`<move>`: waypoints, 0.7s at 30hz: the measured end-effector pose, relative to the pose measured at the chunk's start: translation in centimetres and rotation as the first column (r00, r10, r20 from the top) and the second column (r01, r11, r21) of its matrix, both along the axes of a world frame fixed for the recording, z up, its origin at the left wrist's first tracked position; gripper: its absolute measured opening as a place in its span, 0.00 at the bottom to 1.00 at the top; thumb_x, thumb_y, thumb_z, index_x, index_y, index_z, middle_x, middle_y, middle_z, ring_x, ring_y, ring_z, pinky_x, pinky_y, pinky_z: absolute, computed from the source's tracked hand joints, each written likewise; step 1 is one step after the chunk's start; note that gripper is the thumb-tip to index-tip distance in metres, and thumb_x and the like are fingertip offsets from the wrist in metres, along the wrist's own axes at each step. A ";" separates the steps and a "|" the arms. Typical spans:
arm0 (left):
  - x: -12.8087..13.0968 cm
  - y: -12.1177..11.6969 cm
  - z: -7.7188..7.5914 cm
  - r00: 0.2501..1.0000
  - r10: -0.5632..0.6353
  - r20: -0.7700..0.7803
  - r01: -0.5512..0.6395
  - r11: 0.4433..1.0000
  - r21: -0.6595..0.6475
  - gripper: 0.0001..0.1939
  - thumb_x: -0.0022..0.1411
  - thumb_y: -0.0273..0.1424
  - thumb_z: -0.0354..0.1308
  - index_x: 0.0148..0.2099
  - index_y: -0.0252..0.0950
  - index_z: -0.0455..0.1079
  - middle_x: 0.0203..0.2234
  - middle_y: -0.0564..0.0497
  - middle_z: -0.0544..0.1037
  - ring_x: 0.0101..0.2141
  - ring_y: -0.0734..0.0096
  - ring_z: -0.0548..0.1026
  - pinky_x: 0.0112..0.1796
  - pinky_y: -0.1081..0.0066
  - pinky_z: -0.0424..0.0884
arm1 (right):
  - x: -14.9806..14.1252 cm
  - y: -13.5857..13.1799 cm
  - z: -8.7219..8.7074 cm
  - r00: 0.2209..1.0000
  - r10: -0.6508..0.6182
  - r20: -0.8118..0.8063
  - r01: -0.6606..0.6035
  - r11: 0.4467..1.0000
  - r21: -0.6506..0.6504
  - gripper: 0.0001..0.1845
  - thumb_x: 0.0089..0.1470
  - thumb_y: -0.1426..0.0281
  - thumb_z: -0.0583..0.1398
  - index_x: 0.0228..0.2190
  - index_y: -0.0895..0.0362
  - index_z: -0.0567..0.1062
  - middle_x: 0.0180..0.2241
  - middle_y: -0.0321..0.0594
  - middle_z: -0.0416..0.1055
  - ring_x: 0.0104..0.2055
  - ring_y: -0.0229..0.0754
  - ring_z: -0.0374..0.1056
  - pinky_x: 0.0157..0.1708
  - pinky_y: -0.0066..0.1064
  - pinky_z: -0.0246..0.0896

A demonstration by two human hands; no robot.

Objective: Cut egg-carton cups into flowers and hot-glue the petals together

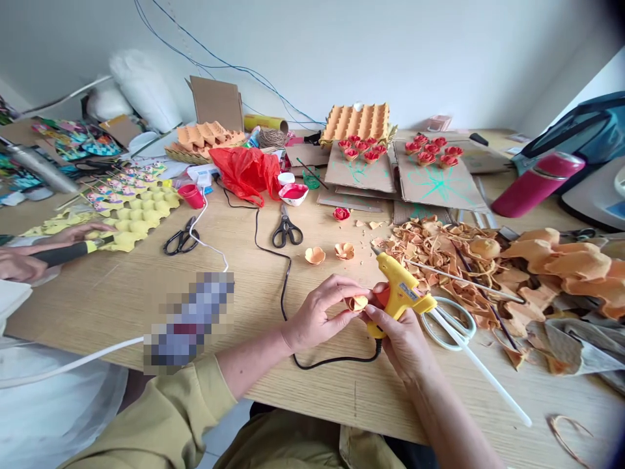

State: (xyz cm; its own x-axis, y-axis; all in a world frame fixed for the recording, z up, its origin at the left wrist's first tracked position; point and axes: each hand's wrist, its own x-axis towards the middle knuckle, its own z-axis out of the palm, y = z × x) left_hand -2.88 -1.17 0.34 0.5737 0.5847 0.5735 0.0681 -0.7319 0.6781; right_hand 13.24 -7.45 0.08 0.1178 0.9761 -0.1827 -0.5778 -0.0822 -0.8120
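My left hand [317, 314] pinches a small orange rolled flower [358, 303] made of egg-carton pulp. My right hand [403, 342] grips a yellow glue gun [396, 286], and its thumb and fingertips reach the flower's right side. The gun's nozzle points up and to the left, and a white glue stick [481, 371] sticks out behind it. Just beyond my hands lie two open orange cup blossoms, a left blossom [315, 255] and a right blossom [344, 251]. A finished red rose [341, 213] sits farther back.
Orange carton scraps [469, 273] pile up at right, with pale-handled scissors [471, 326]. Black scissors [287, 233] lie mid-table. Cardboard [437, 189] bears red roses. A black cord [322, 366] loops near my wrists. At left, a co-worker's hand [78, 231] works by a yellow egg tray [146, 212].
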 end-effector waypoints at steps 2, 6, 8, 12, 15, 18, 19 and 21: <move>0.0 0.0 0.0 1.000 0.000 0.012 0.000 1.000 -0.004 0.14 0.67 0.27 0.58 0.54 0.38 0.70 0.45 0.44 0.77 0.47 0.63 0.75 0.46 0.63 0.75 | 0.0 0.0 0.1 1.000 0.012 0.004 -0.012 1.000 0.007 0.24 0.41 0.65 0.75 0.38 0.50 0.71 0.33 0.34 0.76 0.35 0.42 0.72 0.38 0.34 0.68; 0.0 0.0 -0.2 0.999 0.009 0.031 -0.007 0.999 -0.040 0.14 0.64 0.26 0.61 0.52 0.37 0.69 0.44 0.44 0.77 0.44 0.65 0.76 0.42 0.66 0.75 | 0.0 0.0 0.0 0.999 0.032 0.022 -0.033 0.999 0.014 0.24 0.42 0.64 0.74 0.39 0.48 0.71 0.36 0.36 0.77 0.39 0.46 0.73 0.39 0.37 0.68; 0.0 0.1 -0.3 0.999 0.014 0.043 -0.011 0.999 -0.049 0.14 0.62 0.26 0.62 0.50 0.37 0.69 0.44 0.45 0.77 0.44 0.66 0.76 0.42 0.67 0.74 | 0.0 0.0 -0.1 0.999 0.032 0.023 -0.032 0.999 0.013 0.23 0.43 0.64 0.74 0.39 0.48 0.72 0.36 0.36 0.77 0.38 0.46 0.73 0.39 0.37 0.68; 0.0 0.0 -0.3 0.998 0.030 0.055 -0.027 0.998 -0.058 0.11 0.62 0.27 0.64 0.47 0.36 0.71 0.41 0.46 0.77 0.42 0.68 0.76 0.41 0.69 0.74 | -0.1 0.1 -0.5 0.999 0.047 -0.008 -0.047 0.999 0.008 0.20 0.44 0.65 0.74 0.38 0.50 0.73 0.32 0.34 0.75 0.32 0.40 0.71 0.35 0.31 0.66; 0.0 -0.1 -0.3 0.999 0.025 0.033 -0.023 0.998 -0.055 0.11 0.63 0.28 0.63 0.48 0.36 0.72 0.42 0.46 0.78 0.42 0.67 0.76 0.44 0.67 0.75 | -0.1 0.2 -0.5 0.999 0.035 -0.032 -0.035 0.999 -0.015 0.20 0.43 0.65 0.74 0.36 0.52 0.73 0.30 0.33 0.74 0.30 0.38 0.69 0.32 0.29 0.65; 0.1 -0.3 -0.3 1.000 0.029 0.013 -0.028 0.999 -0.047 0.13 0.63 0.27 0.62 0.50 0.37 0.72 0.42 0.46 0.78 0.41 0.68 0.76 0.43 0.67 0.75 | -0.1 0.2 -0.5 0.999 0.043 -0.033 -0.044 0.999 -0.028 0.19 0.44 0.64 0.74 0.36 0.53 0.73 0.29 0.33 0.74 0.27 0.36 0.68 0.30 0.28 0.64; 0.1 -0.3 -0.3 0.999 0.039 0.013 -0.038 0.998 -0.050 0.13 0.63 0.27 0.63 0.50 0.37 0.72 0.41 0.46 0.78 0.39 0.69 0.76 0.42 0.68 0.74 | -0.1 0.2 -0.5 0.998 0.051 -0.036 -0.052 0.998 -0.030 0.19 0.44 0.64 0.74 0.36 0.53 0.73 0.29 0.33 0.74 0.27 0.35 0.67 0.30 0.28 0.64; 0.1 -0.4 -0.4 0.997 0.076 0.017 -0.074 0.995 -0.071 0.13 0.62 0.28 0.64 0.49 0.36 0.72 0.39 0.48 0.78 0.34 0.72 0.74 0.39 0.70 0.74 | -0.1 0.1 -0.5 0.997 0.058 -0.049 -0.059 0.998 -0.031 0.19 0.44 0.64 0.74 0.36 0.53 0.73 0.29 0.33 0.74 0.27 0.35 0.67 0.30 0.27 0.65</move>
